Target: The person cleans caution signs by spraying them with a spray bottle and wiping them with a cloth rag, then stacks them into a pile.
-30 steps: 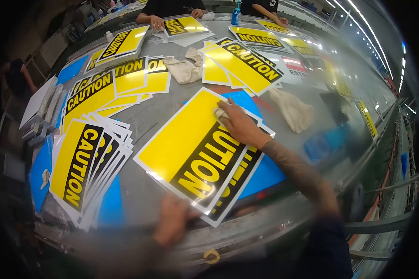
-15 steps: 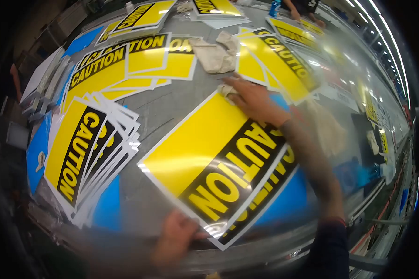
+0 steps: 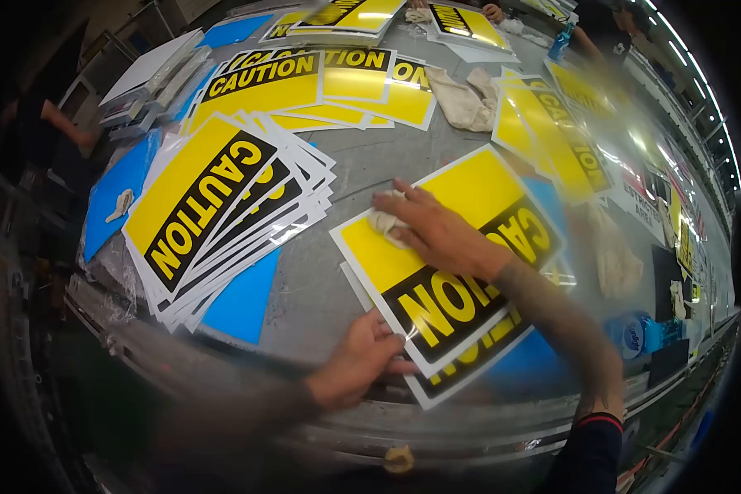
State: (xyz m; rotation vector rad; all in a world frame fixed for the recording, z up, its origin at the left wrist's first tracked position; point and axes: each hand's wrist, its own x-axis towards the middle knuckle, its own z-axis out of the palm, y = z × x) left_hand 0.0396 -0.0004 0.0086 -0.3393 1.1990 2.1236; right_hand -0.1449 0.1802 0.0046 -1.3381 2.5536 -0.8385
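Observation:
A yellow-and-black caution sign (image 3: 428, 193) lies at an angle on top of another caution sign (image 3: 502, 337) in front of me. My right hand (image 3: 440, 235) presses a crumpled whitish cloth (image 3: 387, 226) onto its yellow half, near the left edge. At the lower left edge, my left hand (image 3: 362, 358) pinches the sign's border, some of its fingers hidden by the sheet. Blue sheeting (image 3: 531, 350) shows under the signs on the right.
A fanned stack of caution signs (image 3: 198, 198) lies to the left on blue sheets (image 3: 243, 309). More signs (image 3: 263, 86) and a beige cloth (image 3: 465, 99) lie farther back. A wipes container (image 3: 631, 336) is at right. A co-worker (image 3: 605, 33) stands at the far side.
My right hand has slid the cloth from the sign's far corner toward its left edge. My left hand has come up to the lower left border. The view has shifted.

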